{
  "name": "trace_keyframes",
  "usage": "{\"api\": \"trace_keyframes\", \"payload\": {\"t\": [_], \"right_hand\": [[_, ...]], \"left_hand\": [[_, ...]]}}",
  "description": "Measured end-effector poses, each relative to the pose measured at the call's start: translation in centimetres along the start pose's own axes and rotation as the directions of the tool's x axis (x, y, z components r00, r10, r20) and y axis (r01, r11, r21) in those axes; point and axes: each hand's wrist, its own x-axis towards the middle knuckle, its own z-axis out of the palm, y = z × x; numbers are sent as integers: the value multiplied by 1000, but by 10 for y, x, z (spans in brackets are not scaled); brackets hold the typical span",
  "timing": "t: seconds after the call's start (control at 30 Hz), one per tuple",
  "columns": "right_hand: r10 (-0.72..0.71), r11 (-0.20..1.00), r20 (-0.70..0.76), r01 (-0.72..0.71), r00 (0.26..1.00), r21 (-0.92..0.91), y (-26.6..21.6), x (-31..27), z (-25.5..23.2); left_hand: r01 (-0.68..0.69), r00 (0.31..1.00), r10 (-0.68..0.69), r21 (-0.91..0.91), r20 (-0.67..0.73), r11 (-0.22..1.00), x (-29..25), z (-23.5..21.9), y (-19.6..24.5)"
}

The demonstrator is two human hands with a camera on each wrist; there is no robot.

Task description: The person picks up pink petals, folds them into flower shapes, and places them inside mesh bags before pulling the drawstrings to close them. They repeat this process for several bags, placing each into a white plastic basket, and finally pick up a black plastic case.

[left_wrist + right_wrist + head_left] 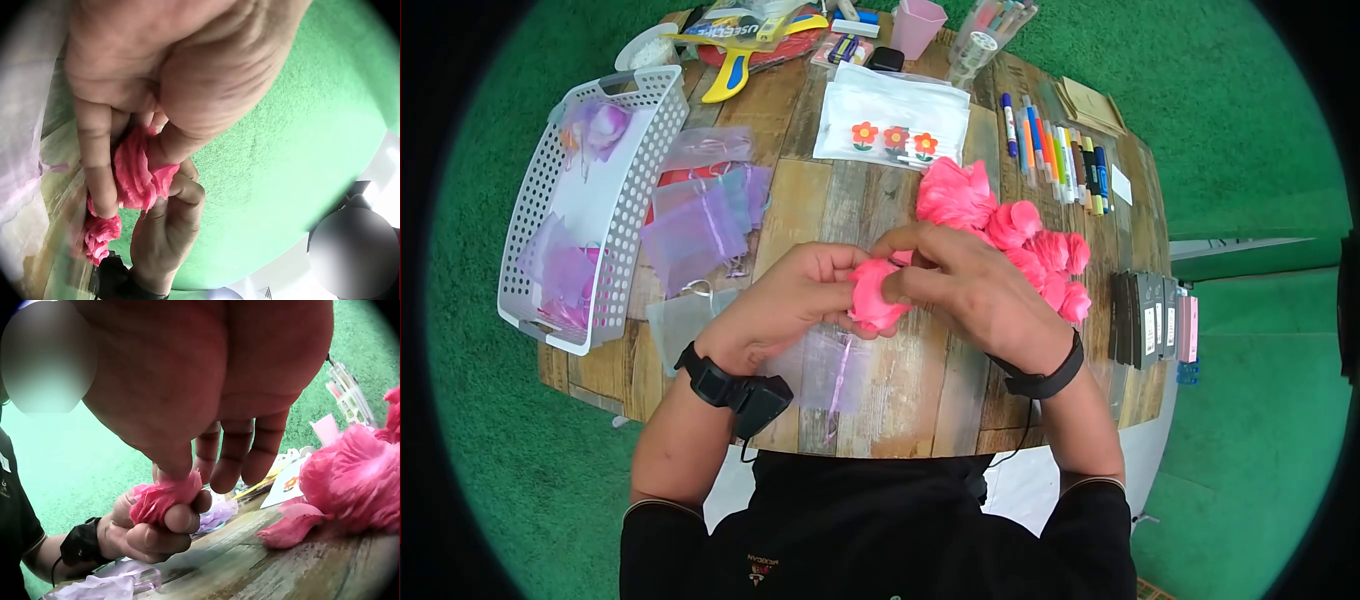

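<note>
A small bunch of pink artificial petals point(876, 296) is between both hands, above the near middle of the table. My left hand point(790, 298) grips it with thumb and curled fingers. From the other side my right hand point(975, 288) pinches the edge of the same petals point(164, 500) between thumb and forefinger, while its other fingers extend past them in the right wrist view. Layered, ruffled petals point(140, 169) show under the left thumb in the left wrist view. Below the hands lies a sheer lilac organza bag point(830, 375). A pile of pink petals point(1025, 240) sits beside the right hand.
At left stands a white perforated basket point(605, 255) with lilac bags inside; more organza bags point(700, 225) lie next to it. A flower-printed white pouch point(890, 115), markers point(1060, 160), a pink cup point(917, 28) and dark boxes point(1145, 320) are farther around the table.
</note>
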Motion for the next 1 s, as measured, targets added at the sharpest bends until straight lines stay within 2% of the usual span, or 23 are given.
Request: {"api": "trace_keyframes", "payload": {"t": [0.3,0.5,0.6,0.73,0.8,0.83,0.9,0.93,1.0], "right_hand": [[-10,1000,13,10,1000,18,1,-5,-1],[15,1000,18,-16,1000,25,0,-7,0],[-5,1000,16,5,1000,4,-1,-7,-1],[-15,1000,22,16,1000,-21,-2,-7,-1],[-16,992,-32,20,999,128,1,-8,1],[-13,979,-58,24,998,202,2,-9,1],[61,982,-254,-12,965,191,2,-11,-11],[98,982,-348,-34,932,186,4,-12,-17],[120,989,-370,-143,921,-37,15,-15,-24]], "left_hand": [[-17,998,13,68,65,998,1,-4,-5],[22,997,-15,-100,72,995,-4,-2,2],[-27,994,29,-20,104,999,-1,-1,0],[-12,1000,10,70,27,997,1,-1,-3],[-6,1000,5,65,11,998,1,-1,-4],[-48,999,49,86,-13,995,1,-3,-5],[-130,989,138,126,-54,983,2,-7,-6],[-185,977,191,70,-99,980,3,-9,-5],[-293,940,281,-34,-192,956,4,-11,-2]]}}
